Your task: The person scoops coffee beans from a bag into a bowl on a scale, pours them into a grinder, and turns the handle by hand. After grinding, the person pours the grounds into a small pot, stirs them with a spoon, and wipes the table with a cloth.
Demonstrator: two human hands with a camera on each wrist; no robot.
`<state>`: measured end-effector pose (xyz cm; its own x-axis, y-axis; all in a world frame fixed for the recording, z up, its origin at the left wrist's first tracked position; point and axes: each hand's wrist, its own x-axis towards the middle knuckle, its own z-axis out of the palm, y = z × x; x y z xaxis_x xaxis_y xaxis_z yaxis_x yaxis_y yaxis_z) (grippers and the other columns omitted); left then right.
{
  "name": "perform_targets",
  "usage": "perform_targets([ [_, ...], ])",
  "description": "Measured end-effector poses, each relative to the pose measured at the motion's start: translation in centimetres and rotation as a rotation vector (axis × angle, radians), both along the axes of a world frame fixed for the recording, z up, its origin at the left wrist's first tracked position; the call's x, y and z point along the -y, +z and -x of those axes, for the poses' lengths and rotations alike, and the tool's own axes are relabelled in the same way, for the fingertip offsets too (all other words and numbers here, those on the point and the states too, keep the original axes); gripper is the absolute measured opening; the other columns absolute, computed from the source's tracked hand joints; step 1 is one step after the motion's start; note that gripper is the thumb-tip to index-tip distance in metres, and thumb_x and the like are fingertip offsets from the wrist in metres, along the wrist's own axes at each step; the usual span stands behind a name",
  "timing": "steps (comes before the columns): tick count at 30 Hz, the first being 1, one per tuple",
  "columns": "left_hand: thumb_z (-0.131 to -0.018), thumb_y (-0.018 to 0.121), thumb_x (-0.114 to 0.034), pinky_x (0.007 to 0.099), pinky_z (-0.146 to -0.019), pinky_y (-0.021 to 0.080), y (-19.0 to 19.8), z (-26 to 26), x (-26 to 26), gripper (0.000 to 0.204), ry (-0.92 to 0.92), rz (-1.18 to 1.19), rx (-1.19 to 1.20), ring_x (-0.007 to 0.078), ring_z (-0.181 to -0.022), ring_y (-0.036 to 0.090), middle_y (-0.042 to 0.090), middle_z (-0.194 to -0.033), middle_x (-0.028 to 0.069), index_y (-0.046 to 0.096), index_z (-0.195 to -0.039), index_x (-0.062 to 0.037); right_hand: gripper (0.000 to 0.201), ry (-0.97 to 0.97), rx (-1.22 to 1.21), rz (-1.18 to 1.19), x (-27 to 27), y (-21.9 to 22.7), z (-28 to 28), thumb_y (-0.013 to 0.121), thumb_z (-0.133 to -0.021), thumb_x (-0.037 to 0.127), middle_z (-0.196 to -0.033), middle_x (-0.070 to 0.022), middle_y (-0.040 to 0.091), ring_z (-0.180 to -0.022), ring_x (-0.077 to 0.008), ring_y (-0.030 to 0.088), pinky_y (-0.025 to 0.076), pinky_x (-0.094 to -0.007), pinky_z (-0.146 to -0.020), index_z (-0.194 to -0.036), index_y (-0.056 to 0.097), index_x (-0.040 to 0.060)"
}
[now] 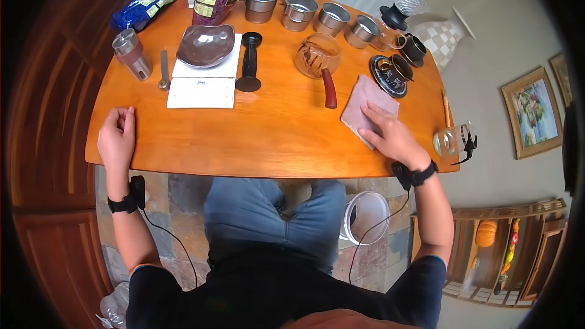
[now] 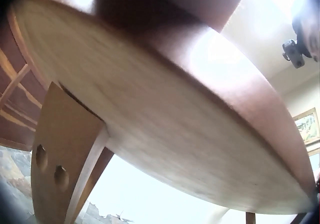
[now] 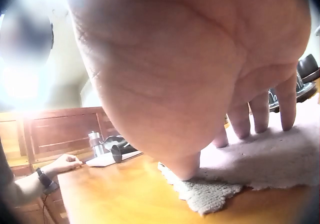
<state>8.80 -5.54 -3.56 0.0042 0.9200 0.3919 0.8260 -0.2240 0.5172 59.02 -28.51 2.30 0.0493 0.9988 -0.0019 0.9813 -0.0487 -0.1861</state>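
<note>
My right hand [image 1: 396,137] rests on a folded pale pink cloth [image 1: 361,99] at the right front of the table. Its fingertips and thumb press on the cloth, fingers fairly straight, as the right wrist view shows with the cloth [image 3: 270,159] spread beneath the palm. My left hand [image 1: 117,137] lies on the table's left edge, loosely curled and holding nothing; the left wrist view shows mainly the table's underside. Just beyond the cloth stands a dark cup [image 1: 396,70] on a patterned black saucer [image 1: 388,88]. A glass pot with a red handle [image 1: 329,88] is left of the cloth.
A white scale [image 1: 201,94] carries a dark dish [image 1: 206,45], with a black tamper [image 1: 249,64] beside it. A grinder [image 1: 131,55] and spoon [image 1: 164,72] stand left. Several metal cups and bags line the back. A clear glass vessel [image 1: 448,142] sits at the right edge.
</note>
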Motion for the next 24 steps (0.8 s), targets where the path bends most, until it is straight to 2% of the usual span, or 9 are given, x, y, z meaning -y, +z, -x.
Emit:
perform_targets([
  [4,-0.094,0.066,-0.029,0.0324,-0.055,0.042,0.0,0.1,0.1,0.027,-0.017,-0.025,0.010,0.0207,-0.055,0.050,0.053,-0.061,0.0075,0.065,-0.085,-0.0038,0.057,-0.030,0.038,0.006,-2.6,-0.6,-0.5,0.065,-0.091,0.034,-0.142,-0.0248,0.050,-0.130,-0.0390,0.049,0.041,-0.0410,-0.109,-0.137,0.054,0.0014],
  [5,-0.096,0.065,-0.028,0.0301,-0.055,0.040,0.0,0.2,0.1,0.027,-0.027,-0.014,-0.015,0.0148,-0.056,0.047,0.052,-0.062,0.0058,0.065,-0.088,-0.0024,0.057,-0.042,0.035,0.012,-2.8,-0.4,-0.3,0.063,-0.092,0.036,-0.142,-0.0249,0.050,-0.131,-0.0389,0.049,0.040,-0.0414,-0.110,-0.138,0.053,0.0019],
  [8,-0.096,0.065,-0.027,0.0302,-0.054,0.040,0.1,0.2,0.1,0.027,-0.027,0.008,-0.021,0.0149,-0.056,0.047,0.052,-0.062,0.0058,0.065,-0.088,-0.0023,0.057,-0.006,0.048,-0.061,-2.1,-1.1,0.0,0.064,-0.092,0.034,-0.143,-0.0249,0.050,-0.131,-0.0397,0.048,0.040,-0.0419,-0.110,-0.138,0.053,0.0020],
  [18,-0.097,0.064,-0.026,0.0292,-0.054,0.040,-0.5,0.4,-0.3,0.025,-0.047,0.003,-0.023,0.0137,-0.057,0.046,0.051,-0.064,0.0065,0.064,-0.092,-0.0011,0.061,-0.010,-0.047,0.064,6.1,1.0,3.0,0.071,-0.088,0.031,-0.145,-0.0247,0.047,-0.134,-0.0401,0.047,0.039,-0.0421,-0.111,-0.139,0.053,0.0031],
  [22,-0.098,0.064,-0.026,0.0298,-0.056,0.042,-1.1,0.6,-0.6,0.026,-0.041,0.000,-0.023,0.0142,-0.059,0.049,0.054,-0.066,0.0076,0.064,-0.093,-0.0005,0.059,-0.113,-0.041,0.116,8.7,2.0,2.9,0.072,-0.088,0.029,-0.143,-0.0225,0.050,-0.132,-0.0362,0.049,0.041,-0.0395,-0.109,-0.137,0.054,0.0028],
  [23,-0.097,0.064,-0.026,0.0312,-0.055,0.042,-1.7,0.9,-0.9,0.024,-0.047,-0.028,-0.001,0.0170,-0.057,0.047,0.051,-0.064,0.0075,0.065,-0.093,-0.0027,0.059,-0.122,-0.037,0.121,9.1,2.0,2.3,0.072,-0.088,0.029,-0.143,-0.0225,0.050,-0.132,-0.0362,0.049,0.041,-0.0395,-0.109,-0.137,0.054,0.0028],
  [24,-0.097,0.064,-0.026,0.0312,-0.055,0.042,-1.9,0.9,-0.9,0.024,-0.057,-0.025,0.004,0.0170,-0.057,0.047,0.051,-0.064,0.0075,0.065,-0.093,-0.0027,0.059,-0.170,-0.030,0.120,9.3,1.9,1.3,0.072,-0.087,0.030,-0.139,-0.0228,0.054,-0.127,-0.0361,0.054,0.045,-0.0392,-0.106,-0.136,0.055,0.0021],
])
